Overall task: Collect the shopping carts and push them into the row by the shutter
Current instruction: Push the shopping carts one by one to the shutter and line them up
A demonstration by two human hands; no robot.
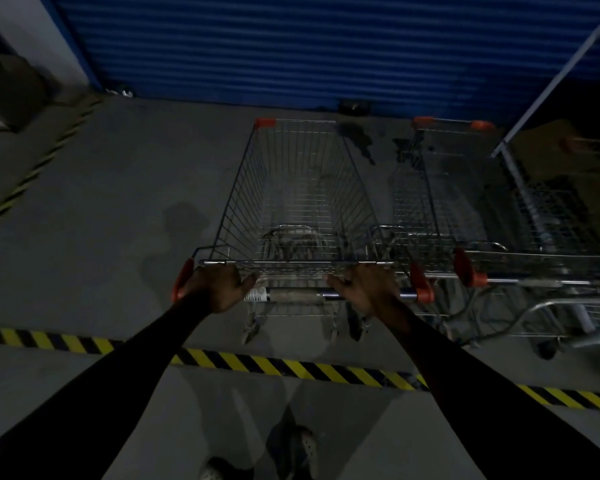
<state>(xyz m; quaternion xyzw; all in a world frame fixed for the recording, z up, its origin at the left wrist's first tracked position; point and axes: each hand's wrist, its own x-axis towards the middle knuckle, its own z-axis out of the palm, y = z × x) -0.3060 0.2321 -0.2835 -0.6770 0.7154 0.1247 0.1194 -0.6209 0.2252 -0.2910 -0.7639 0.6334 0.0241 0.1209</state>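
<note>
The nearer shopping cart (244, 188) is thin steel wire, bright and glossy, with small glints along the basket rim. Its handle bar (293, 295) is a smooth metal tube, scuffed dull in the middle, with a white paper-like label at 1 end. The end cap (425, 289) and corner bumper (265, 122) are smooth orange-red plastic with a slight sheen. The second cart (440, 188) is the same shiny wire. The roller shutter (326, 46) is ribbed metal, painted blue, semi-gloss. The floor (118, 185) is matt grey concrete, blotched with dark stains. The hazard tape (257, 363) looks smooth and worn. The 2 shoes (307, 445) appear to be perforated moulded plastic.
</note>
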